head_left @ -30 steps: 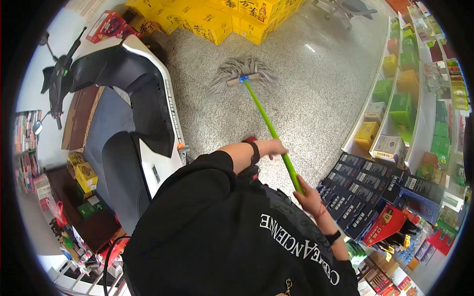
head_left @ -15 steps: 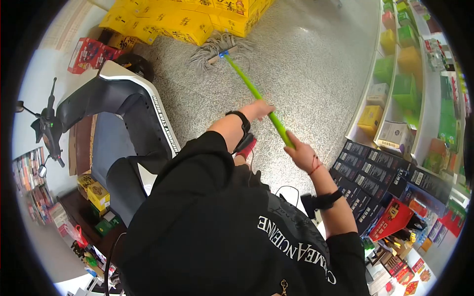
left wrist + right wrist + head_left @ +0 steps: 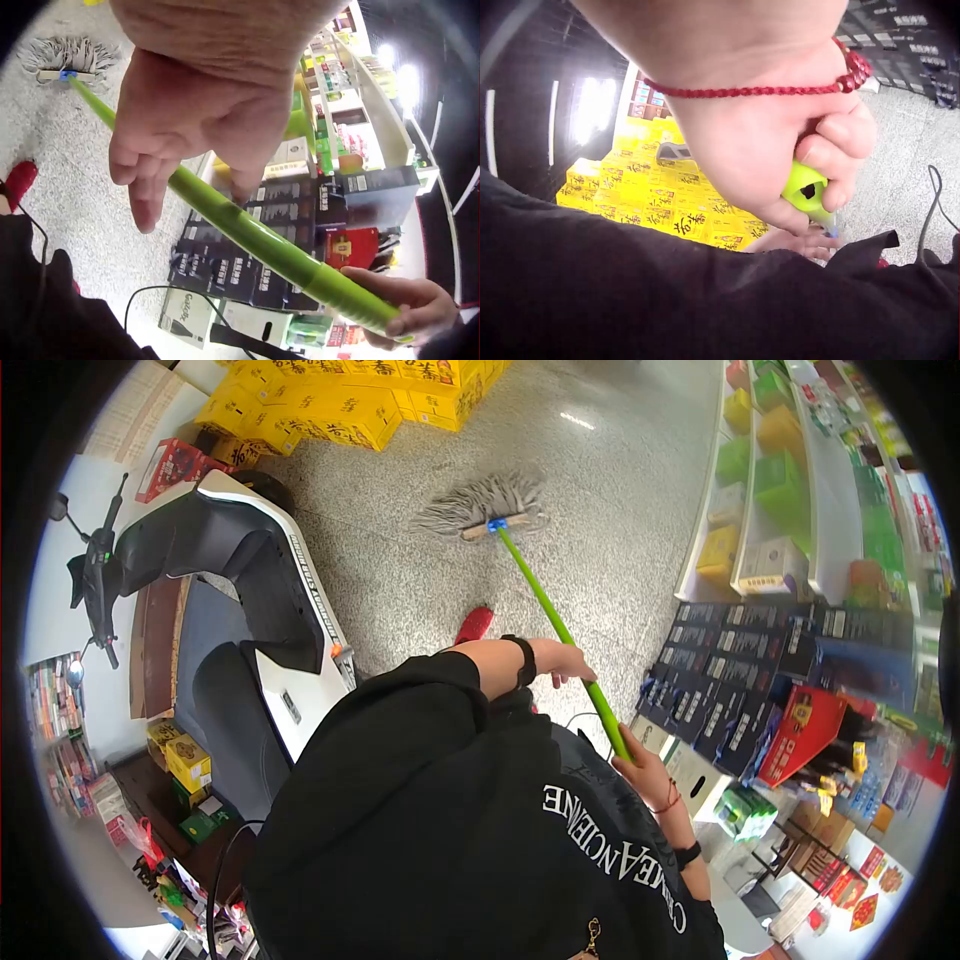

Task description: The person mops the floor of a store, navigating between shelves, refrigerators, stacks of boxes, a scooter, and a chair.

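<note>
A mop with a bright green handle (image 3: 545, 603) slants across the head view. Its grey string head (image 3: 485, 500) lies spread on the speckled floor, below a blue joint. My left hand (image 3: 563, 661) holds the handle partway up; in the left wrist view the left hand (image 3: 199, 112) lies over it, fingers hanging past one side and thumb at the other. At the handle's upper end my right hand (image 3: 648, 772) grips it. Close up in the right wrist view, the right hand's fingers (image 3: 836, 154) curl round the green end, which shows a dark hole.
To the left stands a white and black scooter (image 3: 290, 560). Stacked yellow boxes (image 3: 350, 418) fill the back. White shelves (image 3: 815, 540) and dark boxes (image 3: 715, 680) line the right side. A red shoe (image 3: 475, 624) shows on the floor (image 3: 400, 595); a thin cable (image 3: 142, 296) loops nearby.
The mop head moved away towards the yellow boxes, then came back nearer to me. Both hands drew back with the handle, keeping their hold. The view has shifted somewhat.
</note>
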A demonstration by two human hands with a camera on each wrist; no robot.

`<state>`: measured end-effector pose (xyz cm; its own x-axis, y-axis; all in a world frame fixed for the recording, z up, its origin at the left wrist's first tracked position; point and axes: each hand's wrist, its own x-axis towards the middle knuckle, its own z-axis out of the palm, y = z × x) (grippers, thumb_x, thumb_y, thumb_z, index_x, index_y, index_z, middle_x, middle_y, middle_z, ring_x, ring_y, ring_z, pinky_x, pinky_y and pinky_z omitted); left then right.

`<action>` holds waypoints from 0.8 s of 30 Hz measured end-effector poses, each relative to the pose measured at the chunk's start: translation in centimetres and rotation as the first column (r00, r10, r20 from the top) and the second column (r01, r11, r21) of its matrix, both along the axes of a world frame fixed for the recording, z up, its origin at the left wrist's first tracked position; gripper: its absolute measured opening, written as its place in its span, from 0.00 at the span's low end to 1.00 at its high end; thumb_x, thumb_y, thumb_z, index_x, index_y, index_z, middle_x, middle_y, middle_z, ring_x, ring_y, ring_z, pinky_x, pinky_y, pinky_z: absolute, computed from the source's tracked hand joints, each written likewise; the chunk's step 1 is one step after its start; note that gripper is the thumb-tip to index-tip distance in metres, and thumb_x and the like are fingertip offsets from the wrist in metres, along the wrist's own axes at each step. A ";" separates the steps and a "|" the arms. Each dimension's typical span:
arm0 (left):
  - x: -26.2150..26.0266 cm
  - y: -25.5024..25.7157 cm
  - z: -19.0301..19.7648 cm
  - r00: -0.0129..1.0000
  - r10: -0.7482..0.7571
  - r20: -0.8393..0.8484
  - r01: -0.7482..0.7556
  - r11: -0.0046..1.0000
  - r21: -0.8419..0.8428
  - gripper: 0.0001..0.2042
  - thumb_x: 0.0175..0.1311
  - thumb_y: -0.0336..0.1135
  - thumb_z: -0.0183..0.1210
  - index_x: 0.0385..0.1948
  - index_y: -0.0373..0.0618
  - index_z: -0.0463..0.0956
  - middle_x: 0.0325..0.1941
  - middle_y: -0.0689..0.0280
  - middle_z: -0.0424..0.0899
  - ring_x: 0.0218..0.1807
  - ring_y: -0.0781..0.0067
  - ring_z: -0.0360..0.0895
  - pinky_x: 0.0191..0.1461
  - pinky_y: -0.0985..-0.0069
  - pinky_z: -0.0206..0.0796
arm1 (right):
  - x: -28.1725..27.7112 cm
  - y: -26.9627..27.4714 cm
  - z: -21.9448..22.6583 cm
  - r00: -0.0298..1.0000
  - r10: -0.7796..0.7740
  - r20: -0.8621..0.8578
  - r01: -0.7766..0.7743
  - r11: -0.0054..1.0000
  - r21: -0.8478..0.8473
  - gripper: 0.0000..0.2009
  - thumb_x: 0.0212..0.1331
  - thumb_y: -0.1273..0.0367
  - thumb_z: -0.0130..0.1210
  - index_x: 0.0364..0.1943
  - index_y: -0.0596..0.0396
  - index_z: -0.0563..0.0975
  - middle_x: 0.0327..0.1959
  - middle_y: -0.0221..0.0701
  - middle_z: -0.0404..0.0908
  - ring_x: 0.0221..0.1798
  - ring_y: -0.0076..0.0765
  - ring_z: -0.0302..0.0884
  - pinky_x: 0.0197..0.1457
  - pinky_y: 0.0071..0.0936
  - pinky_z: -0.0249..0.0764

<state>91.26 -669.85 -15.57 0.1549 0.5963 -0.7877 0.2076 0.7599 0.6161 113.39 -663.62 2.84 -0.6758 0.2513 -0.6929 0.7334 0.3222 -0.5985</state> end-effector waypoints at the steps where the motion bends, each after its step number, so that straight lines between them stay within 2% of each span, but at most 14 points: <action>1: 2.2 0.1 1.3 0.994 -0.109 0.020 0.109 0.994 -0.007 0.31 0.53 0.56 0.49 0.51 0.37 0.66 0.45 0.50 0.76 0.30 0.62 0.80 0.38 0.61 0.67 | 3.0 -0.1 0.3 1.000 -0.010 0.001 0.010 1.000 -0.004 0.30 0.52 0.67 0.53 0.61 0.46 0.58 0.24 0.32 0.74 0.24 0.23 0.70 0.31 0.20 0.68; 3: 6.2 0.0 3.1 0.985 -0.158 0.063 0.160 0.987 -0.026 0.32 0.54 0.57 0.48 0.55 0.41 0.62 0.47 0.50 0.74 0.33 0.61 0.79 0.43 0.60 0.65 | 8.1 -0.1 0.9 0.998 -0.040 -0.055 0.037 0.998 -0.040 0.29 0.52 0.68 0.53 0.61 0.47 0.58 0.27 0.32 0.74 0.24 0.21 0.69 0.30 0.19 0.68; 4: 7.8 -0.1 4.4 0.973 -0.206 0.107 0.208 0.978 -0.008 0.32 0.54 0.57 0.47 0.57 0.43 0.61 0.49 0.50 0.73 0.35 0.61 0.79 0.45 0.60 0.64 | 9.0 -0.5 3.1 0.994 -0.094 0.050 0.098 0.993 -0.070 0.29 0.52 0.69 0.54 0.61 0.49 0.59 0.36 0.36 0.76 0.32 0.22 0.72 0.37 0.19 0.68; 7: 10.7 -0.5 5.6 0.950 -0.267 0.165 0.269 0.963 0.014 0.33 0.54 0.59 0.46 0.59 0.48 0.58 0.54 0.50 0.70 0.39 0.59 0.78 0.51 0.58 0.60 | 13.8 -1.5 3.3 0.984 -0.154 -0.093 0.149 0.987 -0.055 0.30 0.51 0.71 0.54 0.60 0.52 0.59 0.45 0.39 0.75 0.42 0.24 0.73 0.46 0.20 0.66; 8: 11.3 -0.6 5.6 0.951 -0.268 0.153 0.270 0.963 0.009 0.33 0.54 0.59 0.47 0.59 0.48 0.58 0.53 0.50 0.70 0.39 0.59 0.78 0.50 0.58 0.61 | 14.8 -1.7 2.6 0.959 -0.277 -0.055 0.266 0.951 -0.161 0.30 0.50 0.72 0.55 0.60 0.55 0.58 0.51 0.41 0.72 0.50 0.27 0.69 0.53 0.20 0.62; 11: 11.3 -0.5 5.0 0.965 -0.231 0.123 0.234 0.972 -0.011 0.33 0.53 0.59 0.48 0.58 0.47 0.60 0.52 0.50 0.71 0.37 0.59 0.79 0.49 0.57 0.61 | 13.6 -1.8 2.1 0.988 -0.129 -0.084 0.123 0.990 -0.072 0.30 0.51 0.71 0.54 0.60 0.56 0.58 0.43 0.36 0.76 0.41 0.25 0.73 0.46 0.20 0.67; 13: 10.2 -0.7 4.2 0.974 -0.200 0.105 0.204 0.979 -0.028 0.33 0.53 0.59 0.48 0.56 0.45 0.62 0.51 0.50 0.72 0.36 0.59 0.79 0.48 0.57 0.62 | 10.7 -1.9 2.3 0.987 -0.153 -0.046 0.147 0.984 -0.103 0.31 0.51 0.71 0.54 0.61 0.56 0.57 0.38 0.34 0.76 0.35 0.24 0.72 0.40 0.20 0.68; 15: 8.2 -1.0 3.0 0.995 0.009 0.104 -0.012 0.999 0.030 0.32 0.52 0.58 0.50 0.53 0.43 0.65 0.46 0.50 0.75 0.32 0.60 0.79 0.40 0.59 0.65 | 6.9 -1.8 1.9 0.977 -0.211 0.030 0.213 0.963 -0.163 0.31 0.51 0.69 0.52 0.61 0.55 0.56 0.26 0.29 0.72 0.20 0.20 0.67 0.26 0.21 0.67; 16: 7.3 -1.2 1.9 0.984 0.149 0.096 -0.155 0.986 0.059 0.29 0.52 0.57 0.51 0.48 0.41 0.69 0.39 0.51 0.76 0.29 0.62 0.79 0.31 0.62 0.65 | 4.8 -1.6 1.2 0.982 -0.189 0.007 0.188 0.970 -0.153 0.31 0.51 0.68 0.52 0.61 0.55 0.56 0.26 0.30 0.73 0.20 0.21 0.68 0.26 0.21 0.68; 17: 6.3 -1.2 1.0 0.987 0.135 0.088 -0.140 0.988 0.059 0.29 0.52 0.57 0.51 0.48 0.41 0.69 0.39 0.51 0.76 0.29 0.62 0.79 0.31 0.62 0.65 | 2.7 -1.5 0.1 0.985 -0.171 -0.017 0.167 0.975 -0.144 0.30 0.51 0.68 0.52 0.61 0.54 0.56 0.26 0.31 0.73 0.20 0.22 0.68 0.27 0.21 0.68; 19: 3.1 -2.2 2.8 0.893 0.439 0.095 -0.445 0.894 0.053 0.26 0.54 0.55 0.50 0.44 0.41 0.70 0.34 0.54 0.76 0.26 0.65 0.77 0.24 0.66 0.64 | -2.0 -1.5 -3.4 0.993 -0.088 -0.081 0.082 0.994 -0.073 0.31 0.52 0.67 0.52 0.62 0.49 0.56 0.21 0.26 0.70 0.18 0.18 0.66 0.21 0.19 0.64; 21: -0.5 -3.2 3.0 0.849 0.506 0.154 -0.516 0.856 0.033 0.23 0.55 0.54 0.50 0.39 0.42 0.70 0.31 0.56 0.76 0.23 0.67 0.75 0.22 0.67 0.62 | -8.4 -1.9 -4.8 0.989 -0.038 -0.141 0.026 0.996 -0.085 0.32 0.53 0.65 0.52 0.63 0.46 0.54 0.21 0.27 0.70 0.18 0.19 0.66 0.18 0.18 0.64; 23: -3.9 -4.2 1.6 0.520 0.783 0.341 -0.799 0.587 -0.129 0.20 0.57 0.51 0.49 0.37 0.41 0.70 0.30 0.57 0.75 0.23 0.68 0.72 0.23 0.68 0.61 | -14.8 -2.8 -6.6 0.986 -0.107 -0.124 0.076 0.971 -0.229 0.33 0.54 0.61 0.51 0.64 0.45 0.51 0.21 0.28 0.72 0.16 0.21 0.67 0.16 0.20 0.64; 24: -5.9 -5.0 1.7 0.535 0.779 0.327 -0.792 0.597 -0.126 0.20 0.57 0.51 0.49 0.37 0.41 0.70 0.30 0.57 0.75 0.23 0.68 0.72 0.23 0.68 0.61 | -18.0 -3.3 -6.4 0.995 -0.044 -0.092 0.024 0.977 -0.210 0.33 0.54 0.60 0.49 0.64 0.46 0.49 0.22 0.29 0.73 0.15 0.22 0.68 0.16 0.21 0.65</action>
